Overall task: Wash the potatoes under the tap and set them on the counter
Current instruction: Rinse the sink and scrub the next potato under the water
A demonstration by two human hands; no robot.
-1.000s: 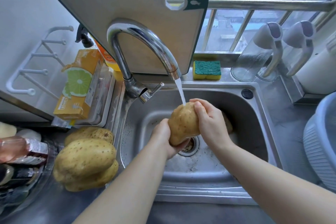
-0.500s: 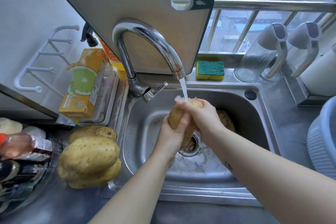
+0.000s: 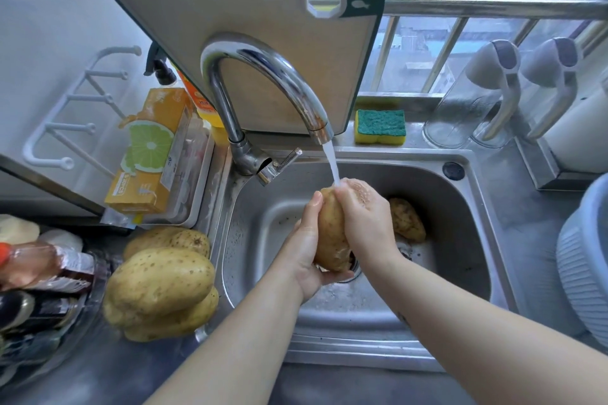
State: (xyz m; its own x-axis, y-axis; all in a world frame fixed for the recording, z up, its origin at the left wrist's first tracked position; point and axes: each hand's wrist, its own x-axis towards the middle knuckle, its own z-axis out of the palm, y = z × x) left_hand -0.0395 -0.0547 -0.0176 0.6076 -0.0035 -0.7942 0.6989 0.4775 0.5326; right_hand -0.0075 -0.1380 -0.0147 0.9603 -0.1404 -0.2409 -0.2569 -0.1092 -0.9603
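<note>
The left hand (image 3: 304, 253) cups the oblong tan potato (image 3: 330, 237) from below; the right hand (image 3: 363, 220) wraps its top. Long axis near-upright under the water stream (image 3: 331, 164).

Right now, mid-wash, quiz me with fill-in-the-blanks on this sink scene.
1. The left hand and right hand both grip one ____ under the tap.
2. Another potato lies inside the ____.
3. The potato pile sits on the counter on the person's ____ side.
4. The sponge has a ____ top.
Missing: potato; sink; left; green.
</note>
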